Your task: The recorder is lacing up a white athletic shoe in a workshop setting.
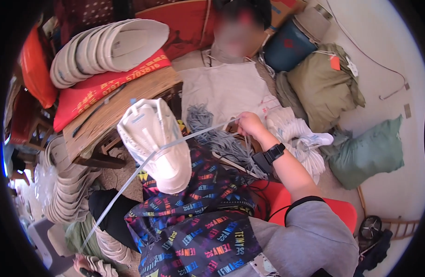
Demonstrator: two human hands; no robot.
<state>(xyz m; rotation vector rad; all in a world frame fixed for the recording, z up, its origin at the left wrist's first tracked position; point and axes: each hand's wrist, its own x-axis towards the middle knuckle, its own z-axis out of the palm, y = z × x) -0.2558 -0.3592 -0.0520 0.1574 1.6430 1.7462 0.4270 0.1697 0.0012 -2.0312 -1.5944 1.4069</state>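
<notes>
A white sneaker upper [164,159] with pale blue accents rests in front of me above my patterned apron [198,217], toe end toward me. A flat pale grey shoelace [122,189] runs through its lacing area and stretches taut to both sides. My right hand [250,125], a black device on its wrist, is closed in a pinch on the lace's right part. At the lower left edge, my left hand [81,261] shows only in part, at the lace's other end; its fingers are small and blurred, but the taut lace runs to them.
A bundle of grey-blue laces [212,134] lies right of the upper, near stacked white uppers [300,138]. Another person in a pale apron [226,87] sits opposite. A wooden bench [106,120] holds nested uppers [106,51]. Sacks [325,87] line the right wall.
</notes>
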